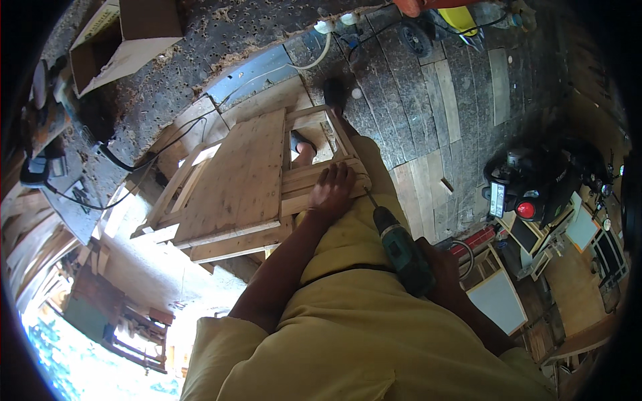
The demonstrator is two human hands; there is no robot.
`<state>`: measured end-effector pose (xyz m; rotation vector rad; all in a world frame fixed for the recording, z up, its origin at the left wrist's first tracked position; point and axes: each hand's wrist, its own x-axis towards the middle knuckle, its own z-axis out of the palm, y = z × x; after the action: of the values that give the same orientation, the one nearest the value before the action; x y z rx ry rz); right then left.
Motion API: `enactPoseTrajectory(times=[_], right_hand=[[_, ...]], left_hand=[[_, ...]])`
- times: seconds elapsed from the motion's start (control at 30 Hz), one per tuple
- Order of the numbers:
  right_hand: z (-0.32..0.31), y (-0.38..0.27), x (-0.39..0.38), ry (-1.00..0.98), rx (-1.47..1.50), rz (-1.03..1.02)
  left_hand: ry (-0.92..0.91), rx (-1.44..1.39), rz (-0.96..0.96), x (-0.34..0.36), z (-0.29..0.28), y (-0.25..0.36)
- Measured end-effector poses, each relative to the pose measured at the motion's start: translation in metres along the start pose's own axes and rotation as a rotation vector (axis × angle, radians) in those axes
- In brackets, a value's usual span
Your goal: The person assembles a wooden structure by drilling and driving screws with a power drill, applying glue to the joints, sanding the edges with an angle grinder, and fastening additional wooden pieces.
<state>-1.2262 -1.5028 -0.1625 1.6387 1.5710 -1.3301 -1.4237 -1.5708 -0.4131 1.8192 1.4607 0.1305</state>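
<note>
A wooden frame with a wide plank panel (234, 180) lies in front of me, against my legs. My left hand (332, 192) bears down on the pale slats (304, 179) at its right end, fingers bent over the wood. In my right hand (439, 267) is a green and black cordless drill (405, 254), gripped by its handle. Its thin bit points up and left toward the slats' right end, close to the wood. Whether the tip touches, I cannot tell. Through a gap in the frame one of my feet (304, 150) shows.
An open cardboard box (124, 43) stands on a dark worn bench (221, 50) at the upper left. A black cable (150, 160) runs past the frame's left side. A motorcycle (545, 180) and wooden panels (498, 301) stand at the right. Worn floor planks (394, 100) stretch ahead.
</note>
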Motion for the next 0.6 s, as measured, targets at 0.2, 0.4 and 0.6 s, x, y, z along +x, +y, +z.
enactPoseTrajectory(times=[0.2, 0.4, 0.6], right_hand=[[0.0016, 0.0008, 0.0009, -0.017, -0.013, 0.037], [0.0039, 0.0019, 0.003, -0.022, -0.002, 0.054], [0.0065, 0.0046, 0.0051, -0.012, 0.008, 0.045]], left_hand=[[-0.035, -0.017, 0.0, 0.0019, -0.0052, 0.0009], [-0.027, -0.011, -0.004, 0.004, -0.0051, 0.0011], [-0.043, 0.009, -0.013, 0.0049, -0.0007, -0.0005]])
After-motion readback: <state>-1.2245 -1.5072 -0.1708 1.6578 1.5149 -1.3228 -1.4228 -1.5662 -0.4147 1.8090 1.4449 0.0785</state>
